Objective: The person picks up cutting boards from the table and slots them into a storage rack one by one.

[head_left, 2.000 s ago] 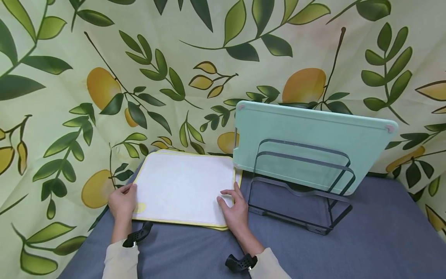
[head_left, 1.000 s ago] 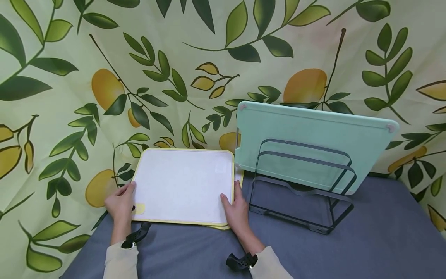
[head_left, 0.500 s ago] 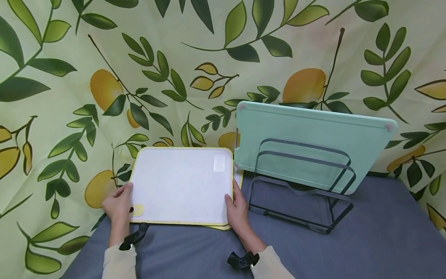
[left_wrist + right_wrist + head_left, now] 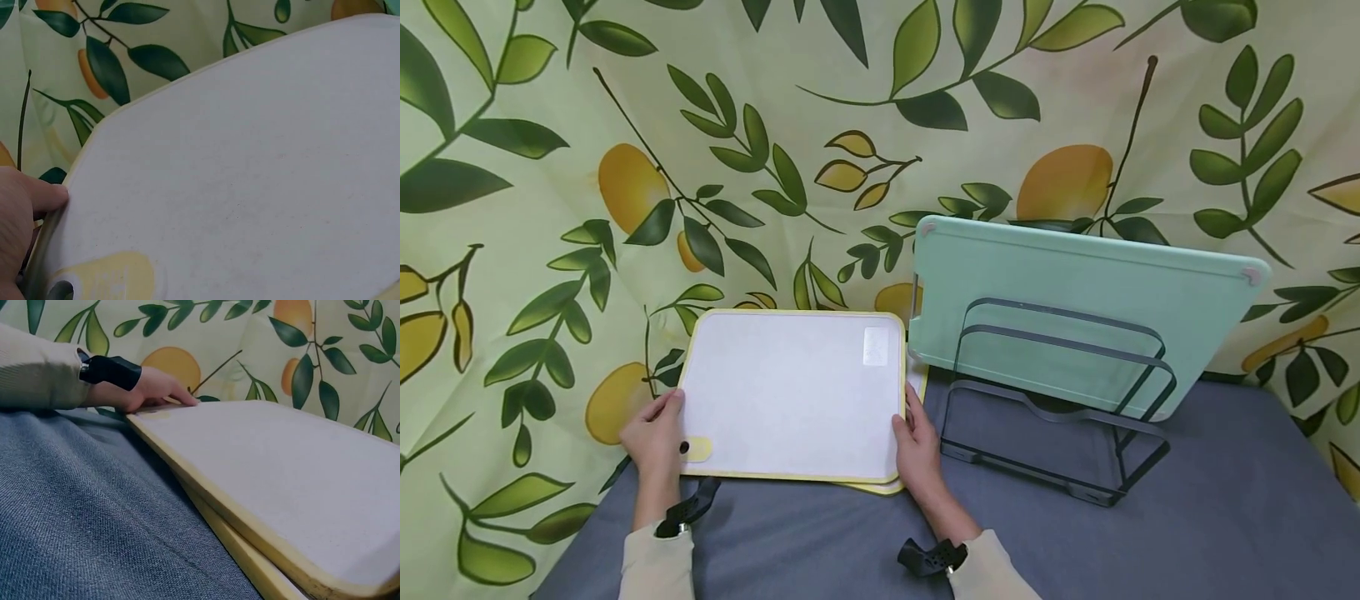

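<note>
A white cutting board with a yellow rim [image 4: 790, 392] lies over a second similar board [image 4: 917, 375], whose edge shows at the right and front. My left hand [image 4: 653, 433] pinches the top board's left edge, thumb on its upper face, near a yellow corner patch with a hole. At the right edge, my right hand [image 4: 919, 446] holds the same board, thumb on top and its other fingers along the side, partly hidden. The right wrist view shows the left hand [image 4: 159, 387] at the far corner and a narrow gap between the two boards' front edges.
To the right stands a dark grey wire rack [image 4: 1060, 417] with a large mint-green cutting board [image 4: 1075, 292] leaning upright in it. A blue-grey cloth [image 4: 805, 542] covers the table. A leaf-and-fruit patterned curtain [image 4: 850, 167] hangs close behind.
My right hand has closed in on the top board's right edge, its thumb shifting right. The top board has risen slightly and its tilt changed; a pale rectangular patch now shows near its upper right corner.
</note>
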Demonstrator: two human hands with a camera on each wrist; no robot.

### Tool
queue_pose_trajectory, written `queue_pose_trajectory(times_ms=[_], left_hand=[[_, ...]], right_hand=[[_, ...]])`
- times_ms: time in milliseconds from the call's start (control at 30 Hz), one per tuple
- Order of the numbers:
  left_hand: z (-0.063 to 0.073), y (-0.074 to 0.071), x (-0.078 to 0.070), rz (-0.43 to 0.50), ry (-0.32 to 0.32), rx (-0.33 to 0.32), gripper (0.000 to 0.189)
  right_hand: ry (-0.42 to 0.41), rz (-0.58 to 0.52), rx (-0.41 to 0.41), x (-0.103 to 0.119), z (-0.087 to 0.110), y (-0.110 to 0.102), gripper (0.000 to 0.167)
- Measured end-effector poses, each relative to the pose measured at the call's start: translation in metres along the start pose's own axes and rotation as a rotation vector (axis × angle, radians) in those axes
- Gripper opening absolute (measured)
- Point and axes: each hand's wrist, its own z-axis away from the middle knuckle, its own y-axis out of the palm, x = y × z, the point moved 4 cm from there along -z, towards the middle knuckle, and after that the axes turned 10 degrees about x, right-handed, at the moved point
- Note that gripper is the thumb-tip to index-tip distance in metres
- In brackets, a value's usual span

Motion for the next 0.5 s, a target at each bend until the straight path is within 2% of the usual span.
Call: queue_pose_trajectory(times_ms=[267,367,500], left_hand=[[0.000,0.003,-0.009,0.055,-0.002,0.050,0.048],[0.001,0.003,-0.010,0.071,0.007,0.055,0.046],[0.001,0.004,-0.012,0.138,0.024,0.050,0.045]], right_hand=[[-0.035,-0.055,0.011,0.004,-0.005,-0.003,0.057],[-0.022,-0.059,0.020,0.004,-0.006,-0.003,0.058],[0.008,-0.085,0.030,0.005,-0.007,-0.002,0.060]])
